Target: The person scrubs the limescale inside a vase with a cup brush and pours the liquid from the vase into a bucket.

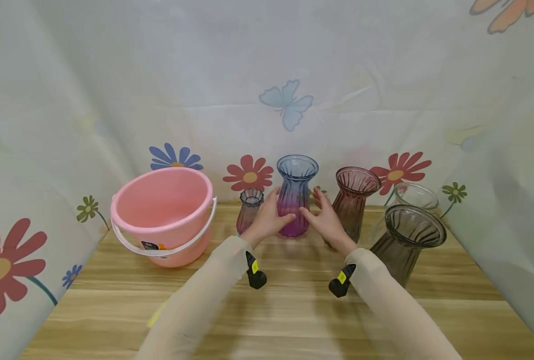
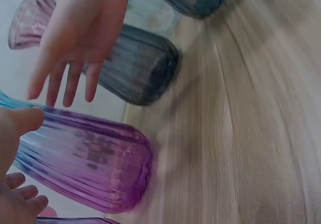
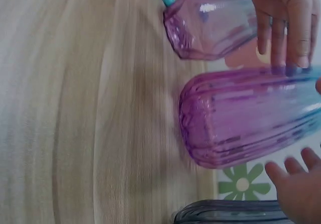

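A ribbed glass vase (image 1: 296, 187), blue at the flared top and purple at the base, stands upright at the back of the wooden table. On its left side is my left hand (image 1: 267, 218), fingers extended and thumb toward the glass. My right hand (image 1: 327, 221) faces it from the right, fingers spread. In the right wrist view the right fingertips (image 3: 277, 172) show a gap from the vase (image 3: 241, 118). The left fingers look very near its side; contact I cannot tell. Neither hand is wrapped round the vase.
A small pinkish vase (image 1: 248, 212) stands just left. Further left is a pink bucket (image 1: 177, 225) with a white handle. To the right stand a reddish-brown vase (image 1: 350, 210), a dark grey vase (image 1: 397, 255) and a clear glass vessel (image 1: 415, 196). A flowered cloth (image 1: 181, 100) hangs behind.
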